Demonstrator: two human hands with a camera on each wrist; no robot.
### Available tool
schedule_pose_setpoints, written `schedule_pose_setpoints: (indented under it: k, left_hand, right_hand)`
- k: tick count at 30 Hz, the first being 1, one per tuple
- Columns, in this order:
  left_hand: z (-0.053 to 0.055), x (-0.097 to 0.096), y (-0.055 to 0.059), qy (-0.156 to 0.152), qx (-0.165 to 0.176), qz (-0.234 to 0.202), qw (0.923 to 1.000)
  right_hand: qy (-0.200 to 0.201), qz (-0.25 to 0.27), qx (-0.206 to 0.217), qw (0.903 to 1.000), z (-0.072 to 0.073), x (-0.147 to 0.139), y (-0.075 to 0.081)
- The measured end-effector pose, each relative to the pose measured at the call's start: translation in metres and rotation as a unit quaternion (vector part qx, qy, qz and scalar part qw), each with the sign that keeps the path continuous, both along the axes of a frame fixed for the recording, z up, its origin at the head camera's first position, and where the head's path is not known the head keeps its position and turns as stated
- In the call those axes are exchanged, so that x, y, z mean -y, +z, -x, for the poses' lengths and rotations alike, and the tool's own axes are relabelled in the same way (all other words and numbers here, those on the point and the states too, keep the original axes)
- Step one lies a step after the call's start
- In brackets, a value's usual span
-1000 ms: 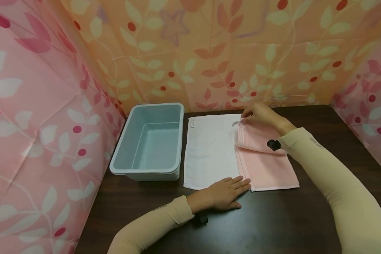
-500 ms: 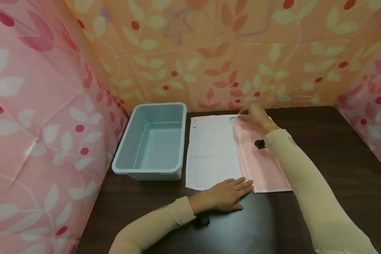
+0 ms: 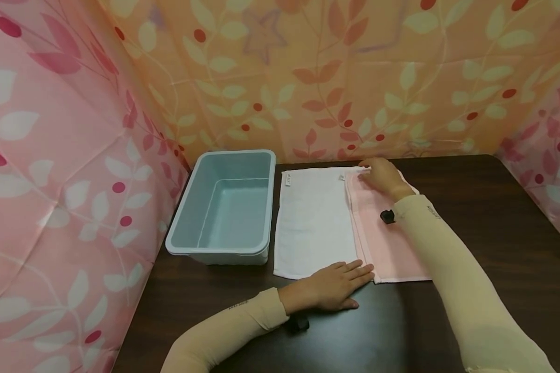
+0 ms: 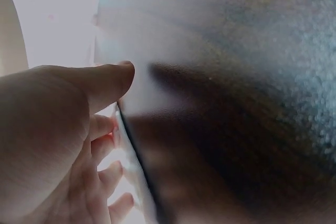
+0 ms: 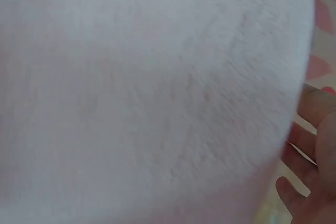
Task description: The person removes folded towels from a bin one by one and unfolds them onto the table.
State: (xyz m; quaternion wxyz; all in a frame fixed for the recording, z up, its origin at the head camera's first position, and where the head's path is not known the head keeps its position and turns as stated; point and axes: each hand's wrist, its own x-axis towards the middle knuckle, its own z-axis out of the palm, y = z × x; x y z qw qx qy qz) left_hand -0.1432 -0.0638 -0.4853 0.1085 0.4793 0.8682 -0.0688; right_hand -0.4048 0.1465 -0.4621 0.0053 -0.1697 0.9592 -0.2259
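Observation:
A white towel (image 3: 315, 223) lies flat beside the tub, a small tag at its far left corner. Along its right side lies a pink towel (image 3: 387, 248) with pale edges. My left hand (image 3: 338, 286) rests flat with straight fingers over the near edge where the towels meet; in the left wrist view its thumb (image 4: 107, 85) is spread over the tabletop. At the pink towel's far edge is my right hand (image 3: 381, 176), fingertips right at the cloth. In the right wrist view, pale cloth (image 5: 157, 103) fills most of the picture, with loosely bent, spread fingers (image 5: 302, 163) beside it.
A light blue-grey plastic tub (image 3: 267, 207) stands left of the white towel. Under everything is a dark wood table (image 3: 485, 217). Orange floral cloth (image 3: 336, 77) hangs behind it, with pink floral cloth (image 3: 51, 181) on the left and more at the right.
My right hand laid the lifted far part of the pink towel down flat, moving first left, then slightly right along the far edge. My left hand stayed in place.

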Motion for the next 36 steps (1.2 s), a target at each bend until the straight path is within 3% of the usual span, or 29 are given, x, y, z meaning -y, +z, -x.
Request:
schedule_pose_setpoints:
  k: [4, 7, 14, 19, 23, 28, 36]
  left_hand:
    - [0.001, 0.000, -0.001, 0.000, 0.003, -0.004, 1.0000]
    - [0.003, 0.003, -0.002, 0.004, 0.014, -0.014, 0.9998]
    - [0.014, 0.024, 0.003, 0.037, 0.047, -0.064, 0.9962]
    - [0.027, 0.048, 0.007, 0.090, 0.044, -0.077, 0.9920]
    - [0.035, 0.061, 0.006, 0.127, 0.050, -0.076, 0.9877]
    - [0.040, 0.070, -0.001, 0.138, 0.048, -0.069, 0.9869]
    - [0.043, 0.073, 0.001, 0.134, 0.059, -0.078, 0.9862]
  right_hand:
    - [0.016, 0.052, -0.019, 0.9983, -0.012, -0.008, 0.012]
    - [0.032, 0.081, -0.024, 0.9959, -0.030, -0.013, 0.017]
    - [0.077, 0.130, -0.004, 0.9885, -0.102, -0.020, 0.012]
    - [0.092, 0.146, 0.017, 0.9848, -0.155, -0.023, -0.003]
    - [0.097, 0.154, 0.024, 0.9829, -0.185, -0.022, -0.015]
    - [0.116, 0.166, 0.000, 0.9792, -0.206, -0.022, -0.027]
    - [0.166, 0.201, -0.035, 0.9648, -0.214, -0.021, -0.047]
